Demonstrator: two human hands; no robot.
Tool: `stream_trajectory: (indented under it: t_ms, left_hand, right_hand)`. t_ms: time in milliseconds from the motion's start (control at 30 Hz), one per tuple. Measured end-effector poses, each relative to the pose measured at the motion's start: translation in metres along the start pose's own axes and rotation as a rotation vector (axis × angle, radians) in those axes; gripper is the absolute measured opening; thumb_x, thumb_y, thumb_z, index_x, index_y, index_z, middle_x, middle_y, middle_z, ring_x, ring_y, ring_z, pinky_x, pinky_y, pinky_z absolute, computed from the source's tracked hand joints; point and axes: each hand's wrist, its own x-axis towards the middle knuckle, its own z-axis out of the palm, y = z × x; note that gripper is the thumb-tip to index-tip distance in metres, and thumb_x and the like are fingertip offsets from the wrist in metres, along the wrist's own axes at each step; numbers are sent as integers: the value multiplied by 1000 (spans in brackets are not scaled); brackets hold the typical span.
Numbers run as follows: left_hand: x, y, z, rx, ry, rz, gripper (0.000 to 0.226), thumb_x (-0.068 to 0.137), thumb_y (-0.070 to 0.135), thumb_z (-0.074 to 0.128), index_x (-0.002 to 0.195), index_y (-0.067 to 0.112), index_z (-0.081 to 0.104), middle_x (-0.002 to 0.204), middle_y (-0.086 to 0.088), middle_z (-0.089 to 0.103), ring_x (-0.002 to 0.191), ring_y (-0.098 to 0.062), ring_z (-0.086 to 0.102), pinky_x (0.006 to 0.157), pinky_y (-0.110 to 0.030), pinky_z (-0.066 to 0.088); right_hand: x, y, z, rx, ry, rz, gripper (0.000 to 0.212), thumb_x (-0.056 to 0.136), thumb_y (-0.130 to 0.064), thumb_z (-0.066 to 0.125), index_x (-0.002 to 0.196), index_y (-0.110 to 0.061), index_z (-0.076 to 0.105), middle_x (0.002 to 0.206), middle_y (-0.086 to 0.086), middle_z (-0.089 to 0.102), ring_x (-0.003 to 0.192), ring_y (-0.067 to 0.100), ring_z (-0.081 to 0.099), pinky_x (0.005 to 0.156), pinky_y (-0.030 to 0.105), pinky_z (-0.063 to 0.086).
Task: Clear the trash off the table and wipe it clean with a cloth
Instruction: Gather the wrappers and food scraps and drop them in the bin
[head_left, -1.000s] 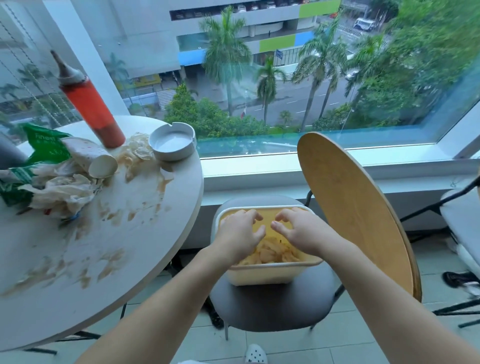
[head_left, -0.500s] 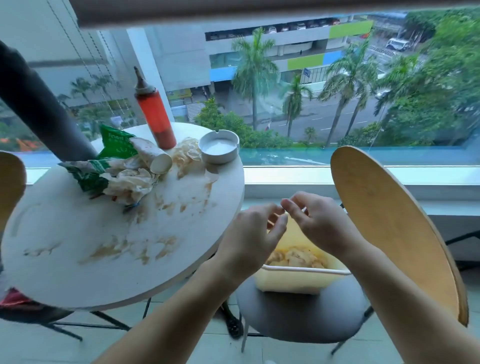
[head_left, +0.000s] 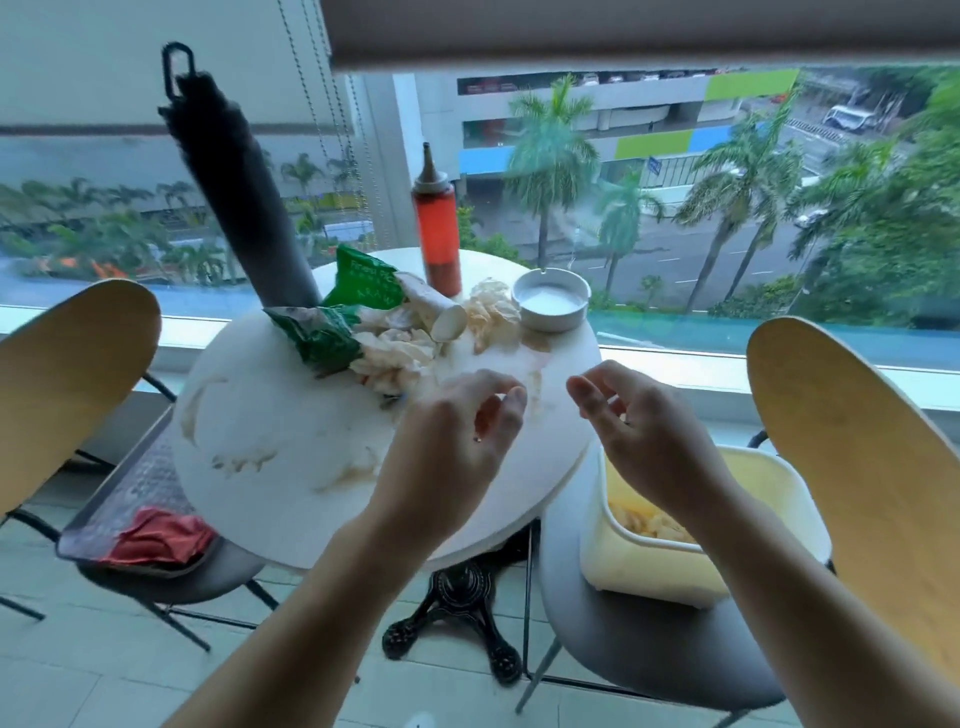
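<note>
The round white table (head_left: 270, 415) is smeared with brown stains. At its far side lie a green snack bag (head_left: 324, 338), crumpled tissues (head_left: 395, 356), more crumpled paper (head_left: 491, 312) and a tipped paper cup (head_left: 436, 309). A cream bin (head_left: 649, 566) with trash in it stands on the right chair seat. My left hand (head_left: 457, 447) hovers over the table's near right part, fingers loosely curled, holding nothing. My right hand (head_left: 644, 436) hovers at the table's right edge above the bin, also empty. A red cloth (head_left: 156, 535) lies in a tray on the left chair.
A red sauce bottle (head_left: 437, 234) and a white ashtray (head_left: 551, 299) stand at the table's far edge by the window. A dark rolled object (head_left: 234, 176) leans behind the table. Wooden chair backs rise at left (head_left: 62, 374) and right (head_left: 852, 467).
Both hands have lifted from the bin and moved left over the table, separating. My view has swung left, bringing the left chair and red cloth into sight.
</note>
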Motion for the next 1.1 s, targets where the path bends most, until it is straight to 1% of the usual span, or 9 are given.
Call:
stream_trajectory:
  t_ms: [133, 267, 333, 433, 633, 767, 900, 1000, 1100]
  left_hand:
    - [-5, -34, -36, 12, 43, -39, 22, 103, 35, 57, 108, 22, 75, 90, 10, 72, 79, -5, 65, 73, -28, 54]
    - [-6, -64, -67, 46, 69, -42, 20, 103, 32, 58, 105, 23, 75, 91, 12, 72, 81, -4, 65, 71, -15, 49]
    - [-5, -77, -80, 59, 85, -44, 19, 102, 30, 59, 104, 22, 76, 91, 12, 72, 82, -3, 64, 71, -7, 45]
    - [-3, -97, -95, 81, 84, -57, 19, 102, 31, 59, 105, 23, 75, 90, 13, 72, 80, -2, 64, 70, -4, 42]
    - [5, -134, -116, 112, 45, -52, 19, 102, 35, 56, 107, 27, 73, 94, 12, 72, 81, -3, 63, 71, -5, 43]
    - [13, -151, -127, 130, 27, -40, 20, 102, 35, 56, 107, 27, 73, 90, 12, 71, 72, -3, 62, 66, -5, 42]
    - [19, -162, -129, 134, 17, -43, 21, 101, 36, 58, 108, 26, 74, 90, 11, 71, 76, -4, 62, 69, -6, 42]
    - [24, -167, -129, 141, -5, -32, 22, 101, 36, 58, 110, 24, 74, 91, 10, 72, 76, -3, 62, 68, -2, 41]
    - [30, -169, -128, 133, -5, -37, 22, 101, 35, 58, 111, 23, 74, 93, 8, 71, 78, -4, 63, 69, -4, 43]
  right_hand:
    - [9, -31, 23, 17, 18, -34, 37, 97, -58, 44, 98, -27, 65, 88, -10, 69, 76, 5, 62, 67, 29, 49]
    - [18, -55, 46, 24, 30, -71, 41, 97, -56, 45, 105, -24, 69, 94, -9, 68, 78, -1, 60, 67, 11, 41]
    - [23, -66, 57, 27, 40, -79, 39, 97, -54, 48, 106, -23, 69, 96, -8, 68, 79, 0, 61, 68, 13, 43]
    - [30, -79, 72, 12, 42, -86, 35, 99, -49, 51, 108, -21, 69, 100, -9, 67, 80, 2, 61, 68, 16, 45]
    - [41, -103, 96, -16, 69, -90, 30, 99, -48, 52, 105, -23, 69, 98, -9, 66, 79, 4, 61, 69, 26, 51]
    - [50, -116, 108, -35, 83, -111, 32, 99, -49, 52, 105, -23, 69, 98, -9, 66, 81, 9, 60, 71, 36, 55]
    - [59, -121, 116, -112, 103, -152, 29, 100, -46, 55, 109, -22, 69, 102, -5, 65, 94, 16, 59, 80, 39, 54]
    - [66, -124, 118, -179, 98, -162, 32, 98, -47, 59, 114, -22, 68, 110, 1, 62, 108, 22, 55, 91, 35, 48]
    - [76, -129, 116, -242, -8, -173, 49, 93, -58, 59, 130, -26, 59, 129, 4, 51, 124, 24, 41, 100, 35, 36]
